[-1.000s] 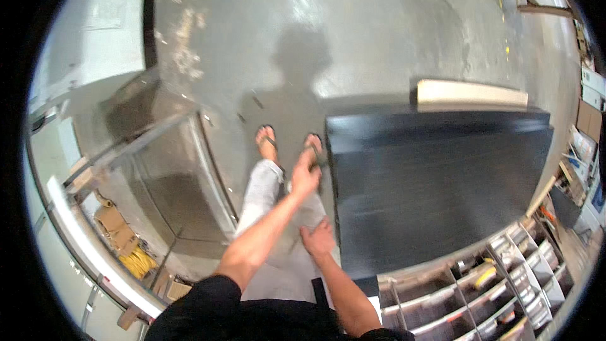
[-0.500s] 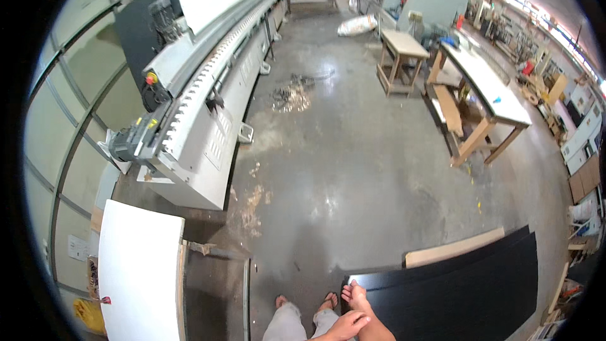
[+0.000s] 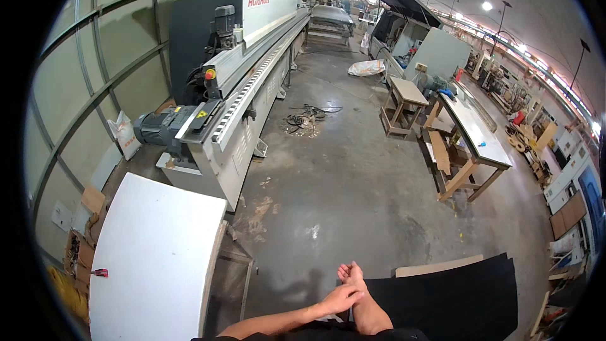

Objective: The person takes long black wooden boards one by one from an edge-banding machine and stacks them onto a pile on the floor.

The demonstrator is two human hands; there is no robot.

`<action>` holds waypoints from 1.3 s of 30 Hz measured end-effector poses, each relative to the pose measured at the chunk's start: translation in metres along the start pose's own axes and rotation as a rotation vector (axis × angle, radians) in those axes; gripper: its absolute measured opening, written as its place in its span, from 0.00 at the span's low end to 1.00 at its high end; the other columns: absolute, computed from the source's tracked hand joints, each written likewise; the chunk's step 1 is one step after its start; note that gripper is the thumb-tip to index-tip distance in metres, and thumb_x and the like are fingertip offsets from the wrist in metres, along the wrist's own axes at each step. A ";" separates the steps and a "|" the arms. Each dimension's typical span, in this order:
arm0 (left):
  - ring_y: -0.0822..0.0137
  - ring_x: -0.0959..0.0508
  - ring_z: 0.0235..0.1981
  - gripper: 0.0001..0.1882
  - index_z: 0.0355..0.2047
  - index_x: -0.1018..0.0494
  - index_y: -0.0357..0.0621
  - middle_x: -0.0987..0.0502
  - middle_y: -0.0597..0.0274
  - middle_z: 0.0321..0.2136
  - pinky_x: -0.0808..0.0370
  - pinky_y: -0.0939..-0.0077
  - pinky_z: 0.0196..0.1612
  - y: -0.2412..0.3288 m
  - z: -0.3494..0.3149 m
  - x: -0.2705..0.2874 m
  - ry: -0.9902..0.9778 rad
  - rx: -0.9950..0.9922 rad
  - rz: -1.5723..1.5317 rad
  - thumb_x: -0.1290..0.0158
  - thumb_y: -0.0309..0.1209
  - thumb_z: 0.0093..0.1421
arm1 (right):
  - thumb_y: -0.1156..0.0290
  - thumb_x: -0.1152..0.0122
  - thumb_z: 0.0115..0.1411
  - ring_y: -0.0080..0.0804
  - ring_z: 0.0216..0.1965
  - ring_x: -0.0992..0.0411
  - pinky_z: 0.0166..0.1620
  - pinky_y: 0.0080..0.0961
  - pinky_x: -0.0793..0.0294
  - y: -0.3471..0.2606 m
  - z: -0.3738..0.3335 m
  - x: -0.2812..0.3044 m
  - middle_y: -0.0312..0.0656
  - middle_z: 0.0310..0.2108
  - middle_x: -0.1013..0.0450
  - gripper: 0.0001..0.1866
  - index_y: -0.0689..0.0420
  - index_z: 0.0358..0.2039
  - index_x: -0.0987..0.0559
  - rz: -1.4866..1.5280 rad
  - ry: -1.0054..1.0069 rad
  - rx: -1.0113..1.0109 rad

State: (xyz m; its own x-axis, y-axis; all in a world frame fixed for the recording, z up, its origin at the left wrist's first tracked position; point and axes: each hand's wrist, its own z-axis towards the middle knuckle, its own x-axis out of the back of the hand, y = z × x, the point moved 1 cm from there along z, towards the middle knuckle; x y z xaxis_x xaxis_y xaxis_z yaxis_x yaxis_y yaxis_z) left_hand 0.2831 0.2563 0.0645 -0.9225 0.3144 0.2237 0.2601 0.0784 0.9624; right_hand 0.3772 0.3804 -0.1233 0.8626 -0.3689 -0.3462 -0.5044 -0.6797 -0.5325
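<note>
My right hand (image 3: 351,273) reaches forward at the bottom middle of the head view, fingers curled together with nothing in them, at the near left corner of a large black panel (image 3: 454,297). My left hand (image 3: 339,300) comes in from the lower left and lies across my right wrist; its fingers are too small to make out. A pale board (image 3: 435,267) lies along the far edge of the black panel.
A white board (image 3: 151,259) lies at lower left beside a long grey edge-banding machine (image 3: 233,82). Wooden tables (image 3: 470,139) and a stool (image 3: 401,104) stand at right. Cables and debris (image 3: 306,117) litter the concrete floor.
The view has lifted from my feet and the panel below to the workshop ahead. My hands now sit together at the lower edge, left hand on right wrist.
</note>
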 end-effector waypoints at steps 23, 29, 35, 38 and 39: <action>0.50 0.29 0.45 0.23 0.43 0.28 0.40 0.29 0.44 0.43 0.32 0.62 0.47 0.025 -0.120 0.089 0.250 -0.102 0.166 0.50 0.47 0.59 | 0.58 0.54 0.64 0.40 0.41 0.27 0.42 0.36 0.25 0.073 -0.087 -0.173 0.47 0.41 0.28 0.17 0.60 0.43 0.33 -0.031 -0.213 -0.081; 0.49 0.29 0.46 0.25 0.45 0.29 0.37 0.30 0.42 0.42 0.33 0.63 0.49 0.039 -0.127 0.088 0.398 -0.034 0.368 0.50 0.48 0.59 | 0.59 0.54 0.64 0.37 0.33 0.26 0.35 0.34 0.23 0.072 -0.105 -0.203 0.44 0.34 0.26 0.13 0.57 0.35 0.32 -0.024 -0.323 -0.142; 0.50 0.29 0.44 0.25 0.44 0.29 0.37 0.30 0.47 0.42 0.32 0.63 0.47 0.039 -0.121 0.083 0.462 -0.127 0.319 0.48 0.46 0.57 | 0.60 0.54 0.64 0.38 0.33 0.26 0.35 0.36 0.23 0.065 -0.095 -0.196 0.44 0.33 0.25 0.12 0.57 0.33 0.33 -0.002 -0.352 -0.166; 0.50 0.29 0.43 0.24 0.44 0.29 0.37 0.29 0.49 0.41 0.31 0.62 0.46 0.029 -0.114 0.077 0.560 -0.278 0.483 0.47 0.46 0.57 | 0.60 0.54 0.64 0.39 0.35 0.26 0.37 0.37 0.24 0.065 -0.102 -0.199 0.45 0.35 0.26 0.12 0.57 0.33 0.33 0.023 -0.368 -0.185; 0.50 0.29 0.44 0.24 0.44 0.29 0.37 0.29 0.49 0.41 0.31 0.62 0.46 0.027 -0.114 0.075 0.544 -0.249 0.478 0.47 0.46 0.57 | 0.60 0.55 0.64 0.40 0.36 0.27 0.38 0.37 0.24 0.065 -0.106 -0.201 0.45 0.35 0.26 0.12 0.57 0.33 0.33 0.032 -0.373 -0.190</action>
State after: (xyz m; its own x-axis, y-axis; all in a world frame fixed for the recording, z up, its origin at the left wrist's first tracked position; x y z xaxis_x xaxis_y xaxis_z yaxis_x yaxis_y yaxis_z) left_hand 0.1887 0.1738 0.1246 -0.7533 -0.2544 0.6065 0.6535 -0.1854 0.7339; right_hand 0.1754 0.3434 -0.0061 0.7557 -0.1604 -0.6350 -0.4844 -0.7894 -0.3771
